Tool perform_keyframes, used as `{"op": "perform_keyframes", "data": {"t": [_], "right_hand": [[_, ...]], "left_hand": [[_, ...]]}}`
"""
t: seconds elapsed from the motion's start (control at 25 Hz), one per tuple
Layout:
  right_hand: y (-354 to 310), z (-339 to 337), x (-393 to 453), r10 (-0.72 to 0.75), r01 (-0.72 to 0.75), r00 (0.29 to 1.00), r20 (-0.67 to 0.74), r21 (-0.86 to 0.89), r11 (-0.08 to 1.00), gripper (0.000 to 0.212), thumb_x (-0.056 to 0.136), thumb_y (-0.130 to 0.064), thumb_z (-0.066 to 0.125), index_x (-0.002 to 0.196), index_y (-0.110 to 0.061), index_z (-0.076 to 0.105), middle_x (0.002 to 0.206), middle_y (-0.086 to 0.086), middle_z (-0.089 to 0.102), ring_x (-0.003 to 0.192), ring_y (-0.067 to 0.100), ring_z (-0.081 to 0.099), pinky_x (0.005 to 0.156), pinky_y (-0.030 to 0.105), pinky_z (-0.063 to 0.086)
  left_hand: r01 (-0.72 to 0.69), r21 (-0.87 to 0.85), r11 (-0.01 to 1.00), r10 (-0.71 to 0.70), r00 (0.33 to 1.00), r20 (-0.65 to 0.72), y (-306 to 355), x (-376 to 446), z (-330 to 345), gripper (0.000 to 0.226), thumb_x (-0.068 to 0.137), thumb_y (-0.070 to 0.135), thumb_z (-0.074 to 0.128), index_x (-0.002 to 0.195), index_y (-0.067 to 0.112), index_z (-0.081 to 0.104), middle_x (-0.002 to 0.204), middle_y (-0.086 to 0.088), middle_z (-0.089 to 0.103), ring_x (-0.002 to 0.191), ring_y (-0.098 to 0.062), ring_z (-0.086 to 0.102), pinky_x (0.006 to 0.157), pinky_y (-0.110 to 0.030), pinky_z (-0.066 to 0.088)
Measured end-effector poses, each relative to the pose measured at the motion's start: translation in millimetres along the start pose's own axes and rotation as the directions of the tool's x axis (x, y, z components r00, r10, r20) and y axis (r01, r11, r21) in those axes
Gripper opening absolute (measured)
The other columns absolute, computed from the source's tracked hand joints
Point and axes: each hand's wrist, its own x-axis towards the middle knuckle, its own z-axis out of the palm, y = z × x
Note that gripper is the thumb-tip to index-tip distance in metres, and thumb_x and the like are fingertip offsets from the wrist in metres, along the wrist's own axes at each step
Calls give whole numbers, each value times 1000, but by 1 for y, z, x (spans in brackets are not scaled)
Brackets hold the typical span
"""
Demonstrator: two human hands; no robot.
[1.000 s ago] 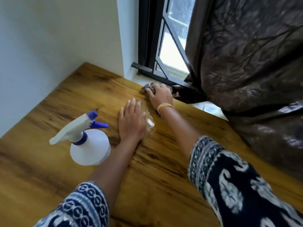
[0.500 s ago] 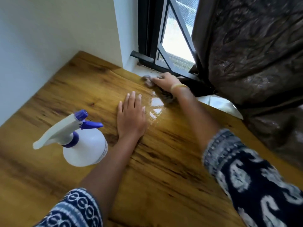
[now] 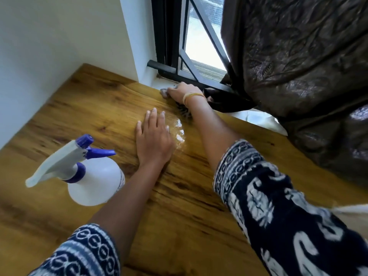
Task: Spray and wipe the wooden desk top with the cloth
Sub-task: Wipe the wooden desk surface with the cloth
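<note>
Spray bottle [image 3: 93,176]: upright on the wooden desk [image 3: 179,196], nearest, nozzle toward the near left.
Left hand [image 3: 153,140]: flat on the desk, fingers straight, holding nothing; wet sheen [image 3: 179,130] just to its right.
Right hand [image 3: 184,91]: farthest, at the desk's back edge under the window frame [image 3: 179,56], fingers bunched over the grey cloth [image 3: 164,92].
Judgement: unwiped wet patch lies nearward of the cloth; right hand does the wiping.
Dark curtain [image 3: 298,66]: far right.

Dark curtain [image 3: 298,56] beside window [image 3: 199,36]
</note>
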Motion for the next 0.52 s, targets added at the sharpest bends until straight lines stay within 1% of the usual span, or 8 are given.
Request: {"op": "perform_keyframes", "data": {"t": [0.08, 0.12, 0.2, 0.24, 0.28, 0.36, 0.44, 0.52], "right_hand": [[9, 0, -7, -16, 15, 1000, 4, 45, 999, 56, 94, -57, 38, 125, -15, 59, 125, 11, 63, 111, 30, 59, 80, 33, 41], [27, 0, -17, -3, 4, 1000, -16, 62, 998, 54, 93, -57, 39, 115, -15, 63, 115, 11, 66, 103, 29, 62, 76, 32, 42], [85, -1, -43, 76, -65, 993, -93, 116, 991, 49, 91, -58, 42, 94, -17, 69, 96, 8, 68, 93, 28, 64, 69, 31, 40], [122, -1, -60, 145, -123, 979, -146, 148, 981, 46, 91, -57, 45, 91, -17, 70, 94, 8, 68, 95, 30, 64, 70, 31, 40], [160, -2, -76, 234, -199, 954, -186, 186, 962, 43, 92, -54, 48, 95, -17, 70, 99, 11, 68, 102, 31, 63, 77, 32, 43], [214, -9, -103, 389, -344, 908, -158, 251, 905, 47, 97, -48, 46, 127, -14, 61, 135, 16, 57, 127, 32, 50, 101, 34, 37], [229, -18, -110, 412, -394, 911, -30, 244, 886, 49, 104, -34, 39, 144, -5, 42, 152, 17, 38, 139, 32, 37, 109, 32, 27], [216, -17, -106, 335, -320, 942, -30, 221, 921, 48, 103, -31, 41, 143, -5, 44, 149, 17, 42, 137, 32, 39, 107, 30, 31]], "left_hand": [[1, -15, 1000, -1, 1000, 1, 0, 1, 0, 51, 100, 28, 29, 149, 16, 30, 158, -9, 26, 148, -25, 19, 118, -49, 17], [1, -26, 1000, -1, 1000, 6, 0, 0, 1, 51, 100, 28, 30, 149, 16, 30, 158, -9, 26, 148, -25, 18, 118, -50, 17], [-9, -41, 999, 10, 1000, 2, 1, -1, 0, 50, 99, 27, 31, 149, 15, 32, 158, -10, 27, 147, -26, 19, 118, -51, 18], [-15, -48, 999, 15, 1000, -2, 0, 0, 0, 50, 99, 26, 31, 148, 15, 32, 157, -10, 28, 147, -27, 20, 118, -52, 18], [-17, -55, 998, 17, 1000, -6, -1, 2, 1, 50, 99, 26, 31, 148, 14, 32, 157, -11, 28, 147, -28, 20, 118, -52, 18], [-21, -61, 998, 21, 1000, -8, -1, 0, 1, 50, 99, 25, 32, 148, 14, 33, 157, -12, 29, 147, -28, 21, 118, -53, 18], [-34, -49, 998, 33, 999, -17, 1, -1, 1, 49, 99, 24, 32, 147, 13, 35, 156, -13, 31, 146, -29, 23, 118, -53, 18], [-69, -37, 997, 67, 997, -43, 2, -1, 0, 47, 99, 21, 34, 145, 11, 40, 153, -14, 36, 144, -30, 27, 117, -53, 15]]}}
